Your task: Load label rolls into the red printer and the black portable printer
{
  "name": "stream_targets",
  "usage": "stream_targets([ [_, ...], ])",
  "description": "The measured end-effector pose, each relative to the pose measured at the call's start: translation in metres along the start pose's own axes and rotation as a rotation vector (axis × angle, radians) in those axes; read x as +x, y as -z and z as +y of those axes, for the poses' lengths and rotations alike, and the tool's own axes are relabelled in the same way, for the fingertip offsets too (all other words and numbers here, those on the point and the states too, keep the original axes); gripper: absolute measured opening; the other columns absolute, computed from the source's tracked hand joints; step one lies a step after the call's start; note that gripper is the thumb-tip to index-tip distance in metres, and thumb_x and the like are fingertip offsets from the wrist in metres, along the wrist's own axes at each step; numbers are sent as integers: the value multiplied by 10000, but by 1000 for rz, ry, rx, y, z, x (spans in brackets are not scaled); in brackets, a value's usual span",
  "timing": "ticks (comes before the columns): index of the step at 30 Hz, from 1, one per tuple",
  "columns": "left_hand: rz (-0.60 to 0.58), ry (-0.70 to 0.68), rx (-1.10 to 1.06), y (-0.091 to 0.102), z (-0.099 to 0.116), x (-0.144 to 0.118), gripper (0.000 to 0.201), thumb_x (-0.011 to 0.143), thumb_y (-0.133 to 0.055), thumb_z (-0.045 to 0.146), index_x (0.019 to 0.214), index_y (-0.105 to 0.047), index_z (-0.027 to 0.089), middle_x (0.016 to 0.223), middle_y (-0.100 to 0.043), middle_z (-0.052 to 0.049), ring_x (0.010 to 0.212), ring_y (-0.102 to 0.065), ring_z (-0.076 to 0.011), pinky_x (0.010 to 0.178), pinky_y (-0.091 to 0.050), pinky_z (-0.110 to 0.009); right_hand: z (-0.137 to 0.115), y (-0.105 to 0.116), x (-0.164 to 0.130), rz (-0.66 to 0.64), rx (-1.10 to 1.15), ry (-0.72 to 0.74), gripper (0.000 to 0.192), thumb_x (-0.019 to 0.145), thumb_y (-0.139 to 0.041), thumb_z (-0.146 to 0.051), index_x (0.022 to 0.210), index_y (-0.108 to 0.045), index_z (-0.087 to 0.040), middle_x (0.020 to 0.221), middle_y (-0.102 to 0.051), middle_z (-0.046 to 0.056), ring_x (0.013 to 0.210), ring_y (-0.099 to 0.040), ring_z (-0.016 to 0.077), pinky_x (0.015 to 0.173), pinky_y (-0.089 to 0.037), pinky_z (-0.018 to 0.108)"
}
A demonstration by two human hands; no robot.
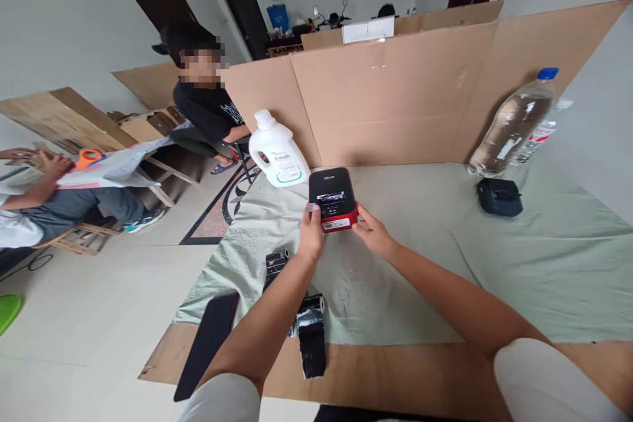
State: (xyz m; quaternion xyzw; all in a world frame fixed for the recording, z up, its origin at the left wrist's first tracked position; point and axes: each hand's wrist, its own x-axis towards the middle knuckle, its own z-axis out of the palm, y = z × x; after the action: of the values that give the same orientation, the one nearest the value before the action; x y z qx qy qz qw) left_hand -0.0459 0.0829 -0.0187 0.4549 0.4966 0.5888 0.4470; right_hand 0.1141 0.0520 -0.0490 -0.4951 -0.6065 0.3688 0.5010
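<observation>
Left hand (311,236): grips the left side of the printer, thumb on its top edge
Right hand (373,232): fingers closed on the printer's right side
Printer (331,198): small, black and red, held between both hands just above the green cloth (425,264)
Nearby: white jug (277,151) just behind; 2 black rolls (311,333) and a phone (208,343) by the left forearm

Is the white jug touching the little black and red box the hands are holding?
Cannot tell. In the head view the white jug stands just behind and left of the black and red box; their edges meet in the picture, without a plain gap or contact.
</observation>
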Motion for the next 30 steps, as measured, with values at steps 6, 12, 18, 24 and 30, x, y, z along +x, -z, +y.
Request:
stream_targets([
  [6, -131, 73, 112, -51, -1, -120, 512, 958, -361, 525, 1354, -484, 224, 1438, -491, -65, 1368, -402, -222, 1166, -282, -371, -22, 83, -124, 148, -195, -91, 570, 893, -486, -404, 1444, -400, -292, 1409, -527, 50, 1266, -518, 272, 1036, -457, 485],
  [12, -307, 190, 272, -65, -14, -181, 593, 948, -342, 544, 1440, -367, 213, 1548, -328, -83, 1456, -238, -224, 1206, -193, -391, -17, 97, -200, 276, -212, -237, 557, 919, -462, -441, 1448, -382, -286, 1421, -511, 69, 1287, -502, 262, 1081, -417, 504],
  [18, -375, 164, 299, -58, -20, -185, 622, 939, -356, 560, 1458, -314, 220, 1536, -338, -94, 1439, -274, -239, 1193, -217, -416, -17, 101, -207, 302, -171, -226, 510, 937, -447, -449, 1418, -407, -286, 1412, -513, 74, 1284, -498, 243, 1079, -419, 490],
  [24, -408, 61, 127, -53, -24, -142, 587, 945, -370, 522, 1466, -308, 258, 1582, -237, -61, 1450, -235, -235, 1187, -208, -433, -32, 107, -156, 478, -324, 46, 321, 947, -418, -408, 1132, -630, -253, 1385, -509, 86, 1319, -435, 245, 1097, -358, 520],
  [30, -778, -137, 32, -51, -28, -102, 601, 815, -554, 423, 1383, -470, 244, 1614, -136, -26, 1486, -52, -292, 1207, -82, -459, -21, 92, -137, 449, -428, 185, 260, 837, -576, -337, 1073, -635, -246, 1422, -450, 92, 1319, -415, 286, 1074, -361, 555],
])
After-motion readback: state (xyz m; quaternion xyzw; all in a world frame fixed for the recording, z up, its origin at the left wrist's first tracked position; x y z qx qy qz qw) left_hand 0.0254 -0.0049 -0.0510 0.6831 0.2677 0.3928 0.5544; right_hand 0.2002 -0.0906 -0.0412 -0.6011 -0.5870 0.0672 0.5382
